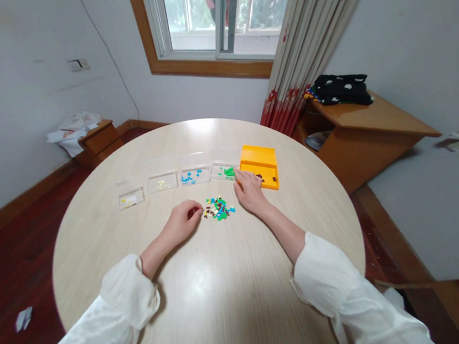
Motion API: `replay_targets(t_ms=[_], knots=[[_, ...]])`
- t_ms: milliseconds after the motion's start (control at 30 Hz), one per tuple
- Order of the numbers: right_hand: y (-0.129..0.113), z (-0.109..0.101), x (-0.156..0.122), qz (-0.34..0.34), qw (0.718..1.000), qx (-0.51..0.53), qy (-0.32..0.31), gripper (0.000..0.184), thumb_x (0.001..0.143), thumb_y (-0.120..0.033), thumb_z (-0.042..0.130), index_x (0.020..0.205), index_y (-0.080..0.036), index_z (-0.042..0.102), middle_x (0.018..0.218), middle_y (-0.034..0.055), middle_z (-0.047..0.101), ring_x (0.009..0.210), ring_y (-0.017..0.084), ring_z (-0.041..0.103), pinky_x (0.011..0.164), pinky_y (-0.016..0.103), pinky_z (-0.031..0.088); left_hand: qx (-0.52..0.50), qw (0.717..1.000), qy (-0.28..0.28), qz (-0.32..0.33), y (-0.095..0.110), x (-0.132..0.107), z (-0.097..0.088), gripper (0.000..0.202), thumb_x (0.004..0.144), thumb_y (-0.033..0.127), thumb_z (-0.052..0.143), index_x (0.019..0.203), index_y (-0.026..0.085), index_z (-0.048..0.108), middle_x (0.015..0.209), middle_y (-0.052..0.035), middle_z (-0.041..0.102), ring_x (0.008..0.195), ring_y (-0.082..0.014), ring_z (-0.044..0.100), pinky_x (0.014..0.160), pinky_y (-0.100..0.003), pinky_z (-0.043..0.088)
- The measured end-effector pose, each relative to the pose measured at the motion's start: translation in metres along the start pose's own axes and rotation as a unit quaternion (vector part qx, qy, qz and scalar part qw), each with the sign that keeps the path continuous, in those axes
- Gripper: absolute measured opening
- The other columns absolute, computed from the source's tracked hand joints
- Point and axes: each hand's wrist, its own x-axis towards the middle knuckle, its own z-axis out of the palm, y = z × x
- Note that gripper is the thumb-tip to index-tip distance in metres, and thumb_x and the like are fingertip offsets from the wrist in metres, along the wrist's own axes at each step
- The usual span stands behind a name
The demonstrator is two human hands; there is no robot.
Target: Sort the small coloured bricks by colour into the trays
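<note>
A small pile of mixed toy bricks (pixel 219 209), in green, blue, brown, yellow and cream, lies on the table. Just left of it my left hand (pixel 184 220) rests with its fingers curled and the tips together; whether a brick is between them is hidden. My right hand (pixel 250 193) reaches past the pile, its fingers stretched out between the clear box with green bricks (pixel 228 172) and the open yellow case (pixel 268 159). A few brown bricks (pixel 274 179) lie in the case's near half, partly behind my fingers.
Left of the green bricks stand a clear box with blue bricks (pixel 195 176), one with pale yellow bricks (pixel 163 182) and one with a few yellow pieces (pixel 131 198). All sit on a round wooden table (pixel 221 307). Beyond are a window, a curtain (pixel 300 35) and a side cabinet (pixel 359 139).
</note>
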Motion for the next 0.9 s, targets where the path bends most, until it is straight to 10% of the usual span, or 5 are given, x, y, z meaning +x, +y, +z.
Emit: replay_targets(t_ms=[500,900], knots=[[-0.04,0.001,-0.014,-0.185,0.972,0.086,-0.12,0.031,0.081,-0.006,0.045,0.098,-0.018,0.067,0.101,0.0071,0.068,0.1,0.021,0.054,0.087,0.04,0.034,0.123,0.988,0.0,0.091,-0.011,0.0,0.009,0.037,0.088,0.021,0.04,0.119,0.02,0.06,0.093,-0.0095,0.052,0.087,-0.0202,0.047,0.082,-0.036,0.042],[-0.036,0.0,-0.014,-0.185,0.972,0.084,-0.119,0.027,0.084,-0.009,0.047,0.097,-0.019,0.067,0.102,0.0074,0.068,0.1,0.02,0.055,0.086,0.04,0.036,0.108,0.991,0.026,0.069,-0.014,0.001,0.009,0.028,0.086,0.018,0.042,0.102,0.017,0.065,0.088,-0.0079,0.052,0.088,-0.0202,0.049,0.082,-0.036,0.043]])
